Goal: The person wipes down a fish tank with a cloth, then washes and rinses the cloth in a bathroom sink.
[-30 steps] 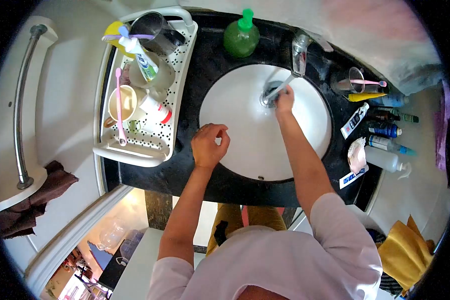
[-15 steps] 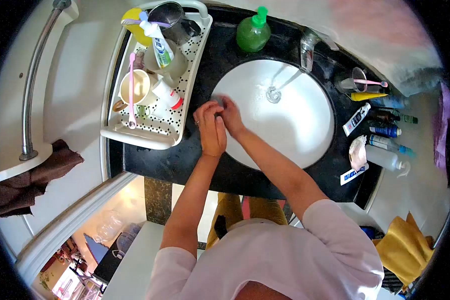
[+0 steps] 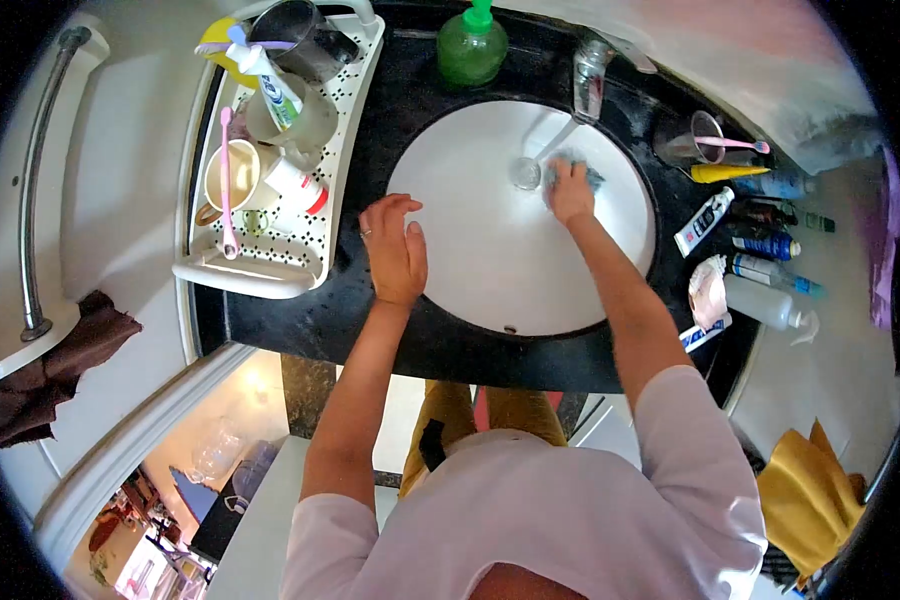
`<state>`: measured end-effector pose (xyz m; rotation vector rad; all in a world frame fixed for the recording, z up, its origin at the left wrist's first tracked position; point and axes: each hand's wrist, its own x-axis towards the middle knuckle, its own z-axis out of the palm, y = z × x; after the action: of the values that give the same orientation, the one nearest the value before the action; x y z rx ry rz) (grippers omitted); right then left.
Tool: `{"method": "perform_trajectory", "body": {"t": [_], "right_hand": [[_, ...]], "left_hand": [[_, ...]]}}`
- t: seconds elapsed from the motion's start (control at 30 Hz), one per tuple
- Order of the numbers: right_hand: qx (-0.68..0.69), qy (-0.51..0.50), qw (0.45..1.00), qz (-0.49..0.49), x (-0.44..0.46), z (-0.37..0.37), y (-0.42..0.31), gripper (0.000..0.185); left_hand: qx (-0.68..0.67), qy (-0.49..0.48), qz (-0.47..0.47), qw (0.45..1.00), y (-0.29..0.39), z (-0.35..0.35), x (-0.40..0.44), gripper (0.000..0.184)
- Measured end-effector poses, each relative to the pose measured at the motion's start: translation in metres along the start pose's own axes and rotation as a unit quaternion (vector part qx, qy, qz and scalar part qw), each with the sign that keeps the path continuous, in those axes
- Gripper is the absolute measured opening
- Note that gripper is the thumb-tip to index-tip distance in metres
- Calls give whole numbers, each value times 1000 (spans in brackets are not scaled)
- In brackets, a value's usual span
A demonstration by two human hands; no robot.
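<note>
Inside the white basin [image 3: 470,260], my right hand [image 3: 572,192] presses a small grey-green cloth or pad [image 3: 592,178] against the surface, just right of the drain [image 3: 526,173]. My left hand [image 3: 394,250] is over the basin's left rim, fingers apart and holding nothing, with a ring on one finger. Behind the basin stands the metal faucet [image 3: 589,85]. The pad is partly hidden under my right fingers.
A white rack [image 3: 250,285] at the left holds cups, toothbrushes and tubes. The green soap bottle [image 3: 472,48] stands behind the basin. Along the right edge are a clear cup [image 3: 685,140], a toothpaste tube [image 3: 705,221] and several bottles.
The two hands, together over the left rim half a second ago, have moved apart. My right hand has gone right into the basin with the pad. My left hand has opened. The view has shifted slightly.
</note>
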<state>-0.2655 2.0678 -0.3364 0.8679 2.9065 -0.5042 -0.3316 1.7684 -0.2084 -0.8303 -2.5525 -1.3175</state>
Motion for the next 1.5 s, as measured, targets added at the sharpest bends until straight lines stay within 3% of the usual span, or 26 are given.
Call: {"method": "perform_trajectory", "body": {"t": [0.13, 0.2, 0.3, 0.37, 0.43, 0.5, 0.57, 0.63, 0.67, 0.77, 0.8, 0.87, 0.9, 0.93, 0.97, 1.03, 1.17, 1.2, 1.27, 1.33, 1.43, 1.5], "right_hand": [[-9, 46, 995, -93, 2, 35, -71, 37], [72, 34, 973, -218, -32, 32, -78, 42], [103, -28, 953, -282, -67, 5, -47, 41], [40, -43, 974, -217, -71, 7, -7, 44], [158, 102, 972, -142, -38, 10, 6, 57], [143, 110, 981, -77, -3, 2, -7, 56], [258, 72, 963, -37, 19, 24, -32, 60], [190, 58, 979, -44, 19, 51, -69, 64], [204, 77, 970, -106, 13, 58, -89, 61], [372, -1, 918, -134, -6, 76, -147, 61], [433, -58, 897, -62, -23, 62, -170, 59], [477, -115, 871, -30, -50, 70, -187, 49], [485, -187, 854, -12, -73, 21, -195, 46], [463, -212, 860, -9, -94, 13, -193, 45], [436, -251, 862, -71, -112, 22, -177, 45], [360, -384, 842, -117, -134, -24, -151, 44], [123, -508, 843, -123, -153, -72, -56, 49], [33, -485, 863, -139, -151, -85, -32, 51], [-173, -478, 849, -143, -126, -117, -5, 46], [-234, -322, 903, -160, -101, -101, 51, 39], [-302, -232, 899, -216, -40, -95, 54, 34], [-274, -110, 933, -205, -18, -71, 39, 34]], "left_hand": [[11, -12, -14, 1000, -1, -2, -4, 22], [14, -4, -10, 1000, -1, 0, -2, 22], [10, -10, -22, 1000, -3, 1, -2, 23], [12, -13, -27, 999, -2, 0, -3, 23], [9, -11, -26, 1000, -2, 0, 0, 23], [9, -16, -27, 999, -2, 0, -3, 22], [11, -16, -39, 999, -3, 1, -3, 22], [17, -19, -36, 999, -2, 0, -2, 22], [19, -20, -29, 999, -1, 0, -1, 23], [41, -35, -36, 998, -2, 2, -1, 23], [39, -36, -35, 998, -2, 2, -2, 23], [18, -14, -35, 999, -3, 3, -1, 24], [25, -14, -35, 999, 0, 2, 0, 24], [37, -29, -38, 998, -2, 2, -1, 24], [34, -26, -30, 999, -2, 2, -2, 24], [53, -32, -22, 998, 2, 1, -1, 22], [140, -104, 10, 985, 12, 11, -2, 23], [181, -176, 24, 967, 15, 17, -2, 25], [202, -283, 21, 937, 9, 42, -8, 30], [194, -353, 20, 915, 5, 79, -9, 34], [163, -351, 59, 920, -5, 145, 0, 33], [169, -312, 68, 932, -7, 177, 7, 32]]}}
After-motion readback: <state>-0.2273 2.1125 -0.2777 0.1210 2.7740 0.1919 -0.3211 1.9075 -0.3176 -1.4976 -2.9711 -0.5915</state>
